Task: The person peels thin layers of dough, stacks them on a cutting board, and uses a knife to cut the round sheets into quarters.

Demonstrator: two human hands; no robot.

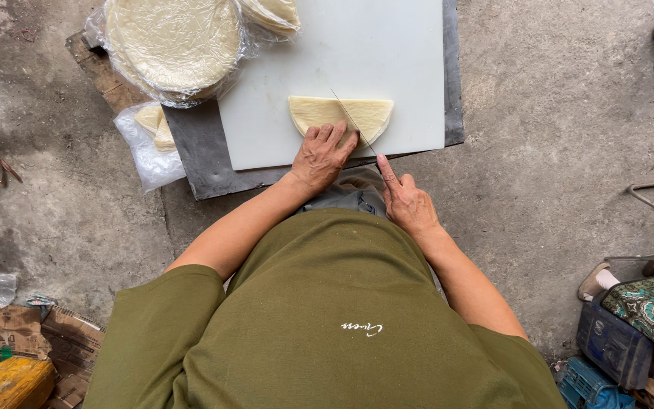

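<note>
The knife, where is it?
In the head view the knife is in the right hand, its thin blade lying across the half-round stack of wrappers on the white cutting board, beside the left hand.

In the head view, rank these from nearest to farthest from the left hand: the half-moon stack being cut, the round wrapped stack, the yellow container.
From the left hand:
1. Half-moon stack, under its fingertips on the white board.
2. Round wrapped stack, up-left, off the board's corner.
3. Yellow container, far down-left on the floor.
</note>
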